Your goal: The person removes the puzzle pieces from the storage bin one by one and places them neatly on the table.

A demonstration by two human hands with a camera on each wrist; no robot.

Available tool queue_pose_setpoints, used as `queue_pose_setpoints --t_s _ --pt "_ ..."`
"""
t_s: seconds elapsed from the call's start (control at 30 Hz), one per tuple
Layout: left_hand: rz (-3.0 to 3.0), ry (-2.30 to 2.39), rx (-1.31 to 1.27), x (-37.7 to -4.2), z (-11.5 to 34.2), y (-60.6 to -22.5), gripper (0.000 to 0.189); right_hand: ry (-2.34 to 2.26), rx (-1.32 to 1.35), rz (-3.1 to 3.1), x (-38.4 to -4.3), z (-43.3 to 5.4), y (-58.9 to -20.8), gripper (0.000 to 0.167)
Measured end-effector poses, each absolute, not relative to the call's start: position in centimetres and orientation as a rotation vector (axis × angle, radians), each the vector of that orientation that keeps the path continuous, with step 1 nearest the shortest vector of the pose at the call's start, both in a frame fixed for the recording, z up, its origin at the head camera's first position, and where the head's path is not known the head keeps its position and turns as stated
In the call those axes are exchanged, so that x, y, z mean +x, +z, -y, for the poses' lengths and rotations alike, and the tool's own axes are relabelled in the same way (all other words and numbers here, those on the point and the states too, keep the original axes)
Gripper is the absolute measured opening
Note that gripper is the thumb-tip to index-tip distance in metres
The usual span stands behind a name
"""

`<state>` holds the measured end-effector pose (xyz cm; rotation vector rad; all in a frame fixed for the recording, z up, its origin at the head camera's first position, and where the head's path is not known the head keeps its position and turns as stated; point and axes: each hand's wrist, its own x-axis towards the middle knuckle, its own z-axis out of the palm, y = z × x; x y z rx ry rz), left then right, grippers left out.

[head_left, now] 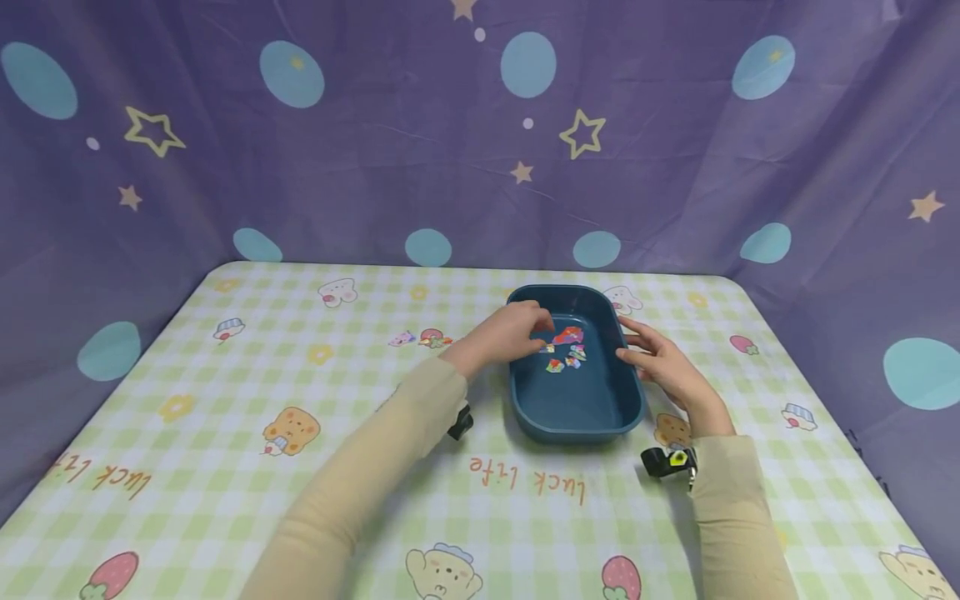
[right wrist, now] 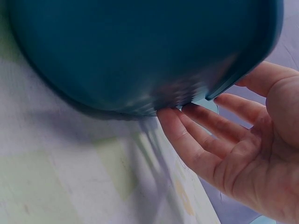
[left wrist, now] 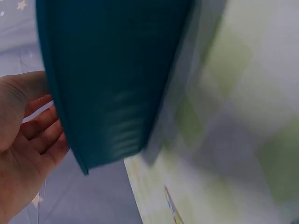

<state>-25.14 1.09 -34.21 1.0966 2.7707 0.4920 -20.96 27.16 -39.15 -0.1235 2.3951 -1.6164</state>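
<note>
A dark teal plastic basin [head_left: 577,417] stands on the table, with several small bright paper-like pieces [head_left: 567,335] on its floor. My left hand [head_left: 504,333] reaches over the basin's left rim. Its thumb and forefinger are apart, close above the pieces; in the left wrist view the basin wall [left wrist: 107,93] hides its fingertips. On the other side my right hand [head_left: 667,362] holds the basin's right edge, thumb at the rim and fingers [right wrist: 173,126] against the outer wall, as the right wrist view shows.
A green checked cloth [head_left: 225,500] with printed cartoons covers the table. Left of the basin lie flat coloured figures [head_left: 431,337], perhaps part of the print. Purple curtain [head_left: 420,167] rises behind the table and at both sides. Black wrist cameras [head_left: 663,462] hang below the wrists.
</note>
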Motion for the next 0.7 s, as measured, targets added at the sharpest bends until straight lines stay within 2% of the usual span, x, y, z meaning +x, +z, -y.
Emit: queue_pose_setpoints --t_s 0.27,0.7 --pt "-2.739 0.419 1.150 -25.0 -3.3 -35.7 0.031 -1.623 -0.116 -2.391 -20.9 -27.1 -39.1 0.063" --pt "-2.770 0.098 1.004 -25.6 -4.7 -37.2 0.028 -1.625 -0.111 -2.388 -21.0 -27.1 -39.1 0.063"
